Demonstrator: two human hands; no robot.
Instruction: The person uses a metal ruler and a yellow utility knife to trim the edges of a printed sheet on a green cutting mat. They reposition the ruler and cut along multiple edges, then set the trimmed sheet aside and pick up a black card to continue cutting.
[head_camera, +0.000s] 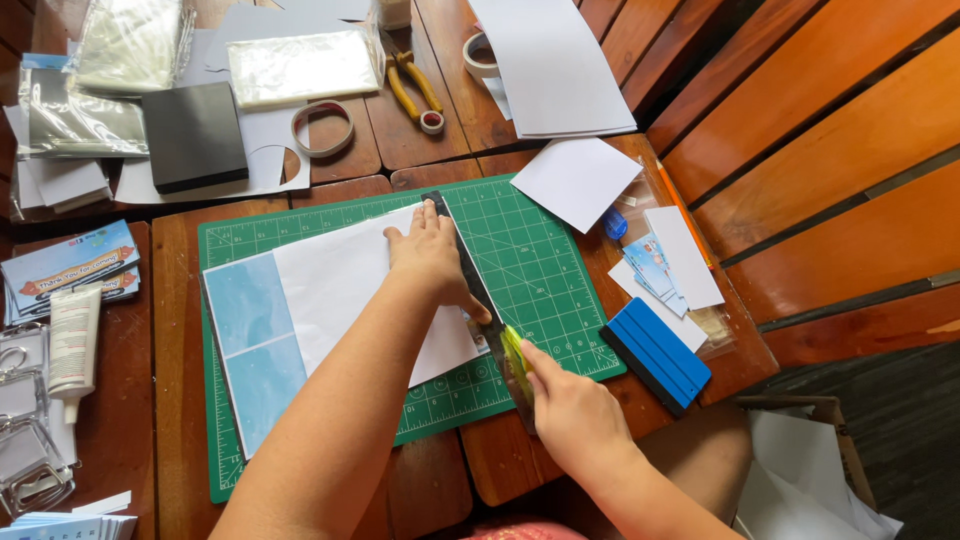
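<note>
On mat (540, 250), left hand (430, 255) pins ruler (470, 275); right hand (575, 415) grips cutter (515, 355)

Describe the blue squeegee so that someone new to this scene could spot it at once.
Start from the green cutting mat on the wooden table. Just off the mat's lower right corner, near the table edge, lies the squeegee. It is a solid, ridged dark blue block with a black edge, unlike the flat white sheets and pale cards beside it.

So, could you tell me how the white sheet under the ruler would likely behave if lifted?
The white sheet looks thin, so probably floppy and light. It lies flat on the green cutting mat, pinned by the left hand, so it may slide once released.
</note>
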